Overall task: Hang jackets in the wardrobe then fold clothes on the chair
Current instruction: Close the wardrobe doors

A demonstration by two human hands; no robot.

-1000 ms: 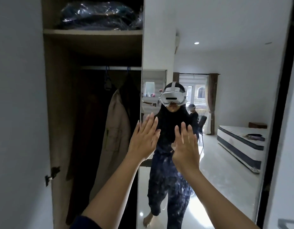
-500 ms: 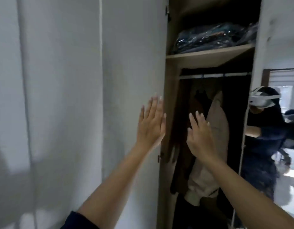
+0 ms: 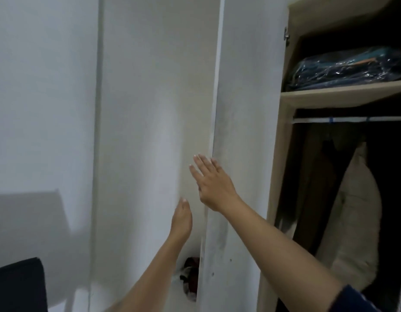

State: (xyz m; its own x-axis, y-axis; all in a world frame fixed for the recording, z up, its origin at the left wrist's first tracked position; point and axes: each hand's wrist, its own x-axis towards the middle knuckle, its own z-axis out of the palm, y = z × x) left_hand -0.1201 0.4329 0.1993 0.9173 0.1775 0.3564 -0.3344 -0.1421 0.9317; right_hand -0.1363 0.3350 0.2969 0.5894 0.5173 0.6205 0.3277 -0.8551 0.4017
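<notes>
The wardrobe stands open on the right, its white door (image 3: pixel 244 109) swung out toward me. Inside, a beige jacket (image 3: pixel 355 221) and a dark garment (image 3: pixel 316 176) hang from the rail (image 3: pixel 350 119). My right hand (image 3: pixel 212 183) is flat with fingers apart at the door's free edge and holds nothing. My left hand (image 3: pixel 181 219) is lower and left of it, seen edge-on with fingers together, empty, beside the door edge. A dark chair back (image 3: pixel 19 287) shows at the bottom left; its seat is hidden.
A plastic-wrapped dark bundle (image 3: pixel 348 68) lies on the wardrobe's upper shelf (image 3: pixel 343 95). White wall panels (image 3: pixel 150 109) fill the left and middle. Some red and white cloth (image 3: pixel 190 275) shows in the gap behind the door's lower edge.
My view has swung left, off the mirror and onto the wall and door. Both hands have moved left from in front of the hanging jackets to the door's edge.
</notes>
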